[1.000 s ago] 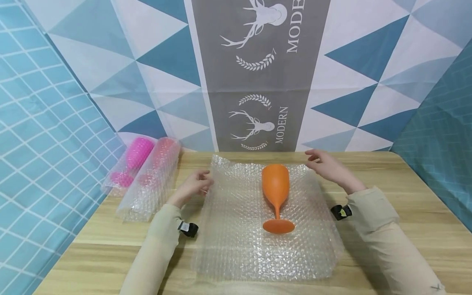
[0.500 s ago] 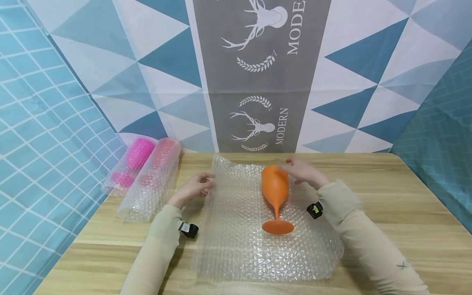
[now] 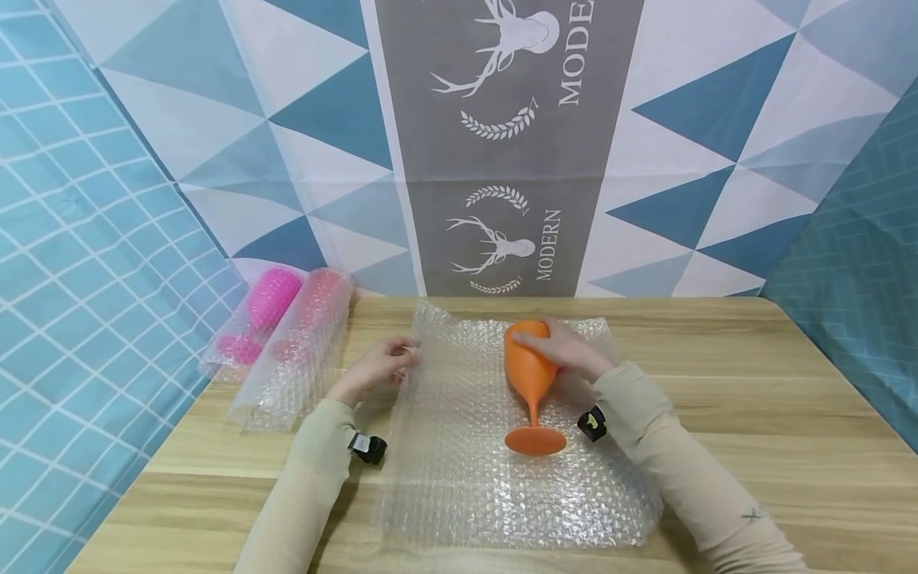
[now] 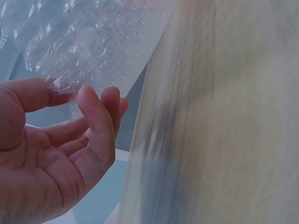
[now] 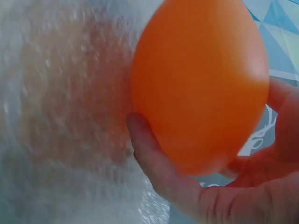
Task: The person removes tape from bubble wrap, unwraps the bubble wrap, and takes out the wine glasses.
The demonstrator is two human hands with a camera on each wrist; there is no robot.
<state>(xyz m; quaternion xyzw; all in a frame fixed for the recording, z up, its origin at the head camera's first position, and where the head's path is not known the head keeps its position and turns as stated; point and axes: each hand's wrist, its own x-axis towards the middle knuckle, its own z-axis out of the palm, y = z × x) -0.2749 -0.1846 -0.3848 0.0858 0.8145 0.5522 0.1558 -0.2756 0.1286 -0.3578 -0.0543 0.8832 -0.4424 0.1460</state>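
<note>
An orange plastic goblet [image 3: 531, 375] lies on its side on a sheet of bubble wrap [image 3: 459, 478], its bowl toward the wall and its round foot toward me. My right hand [image 3: 562, 348] grips the bowl near the rim from the right. In the right wrist view, the thumb and fingers of that hand [image 5: 205, 191] curve around opposite sides of the orange bowl [image 5: 201, 84]. My left hand [image 3: 376, 371] is at the left edge of the sheet. Its curled thumb and fingers hold the bubble wrap edge [image 4: 93, 51] in the left wrist view; the exact contact is partly hidden.
Two bubble-wrapped goblets, one pink [image 3: 268, 303] and one pale red [image 3: 311, 311], lie side by side at the table's back left. The wooden table [image 3: 753, 446] ends at a patterned wall cloth [image 3: 681, 159]; blue tile-print cloth [image 3: 86, 279] hangs on the left.
My right hand has moved left from the sheet's far right corner to the goblet and taken hold of its bowl. The goblet has shifted slightly left. My left hand stays nearly still.
</note>
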